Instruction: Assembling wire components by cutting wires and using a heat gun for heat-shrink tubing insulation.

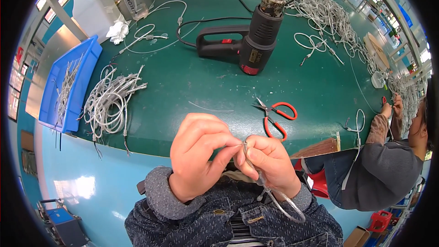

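Note:
In front of my chest, both hands meet at the end of a grey braided cable (260, 179). My right hand (271, 159) is closed around the cable just below its tip; the rest hangs in a loop beneath that hand. My left hand (199, 148) pinches thumb and forefinger together at the tip, on what looks like a fine wire strand; its exact shape is too small to make out. Beyond my hands on the green table lie red-handled cutters (271, 111), handles spread apart. A thin loose strand (211, 108) lies to their left.
A black heat gun (261, 41) stands nozzle-up on the green table (183, 82). To the left are bundled cables (107, 103) and a blue tray (81, 80). A large cable heap (324, 16) covers the far right. A co-worker (388, 169) sits at the right edge.

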Available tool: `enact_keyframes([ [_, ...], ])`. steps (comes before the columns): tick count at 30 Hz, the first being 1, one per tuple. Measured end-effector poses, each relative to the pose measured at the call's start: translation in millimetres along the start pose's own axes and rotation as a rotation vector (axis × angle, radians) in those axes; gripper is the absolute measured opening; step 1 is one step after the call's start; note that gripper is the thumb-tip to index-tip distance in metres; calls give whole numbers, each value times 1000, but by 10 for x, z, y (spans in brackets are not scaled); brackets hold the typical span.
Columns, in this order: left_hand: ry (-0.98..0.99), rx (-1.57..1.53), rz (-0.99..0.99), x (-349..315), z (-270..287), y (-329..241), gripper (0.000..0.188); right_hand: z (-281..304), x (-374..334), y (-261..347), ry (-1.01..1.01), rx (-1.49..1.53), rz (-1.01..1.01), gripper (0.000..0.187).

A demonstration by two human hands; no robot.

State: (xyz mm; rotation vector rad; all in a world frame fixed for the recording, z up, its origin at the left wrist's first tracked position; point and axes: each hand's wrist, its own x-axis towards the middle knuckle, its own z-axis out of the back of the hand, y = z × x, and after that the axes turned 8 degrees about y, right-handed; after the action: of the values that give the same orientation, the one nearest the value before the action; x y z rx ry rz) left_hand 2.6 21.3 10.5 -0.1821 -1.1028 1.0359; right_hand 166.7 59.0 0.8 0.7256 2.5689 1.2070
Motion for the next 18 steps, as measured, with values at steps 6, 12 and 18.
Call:
enact_keyframes([
  [6, 24, -87, 30, -18, -48, 85, 16, 9, -11, 24, 33, -23, -72, 25],
  [12, 241, -553, 396, -28, 13, 47, 14, 15, -22, 92, 33, -106, -141, 27],
  [18, 330, -532, 327, -33, 71, 91, 11, 38, -10, 68, 41, -71, -190, 29],
])
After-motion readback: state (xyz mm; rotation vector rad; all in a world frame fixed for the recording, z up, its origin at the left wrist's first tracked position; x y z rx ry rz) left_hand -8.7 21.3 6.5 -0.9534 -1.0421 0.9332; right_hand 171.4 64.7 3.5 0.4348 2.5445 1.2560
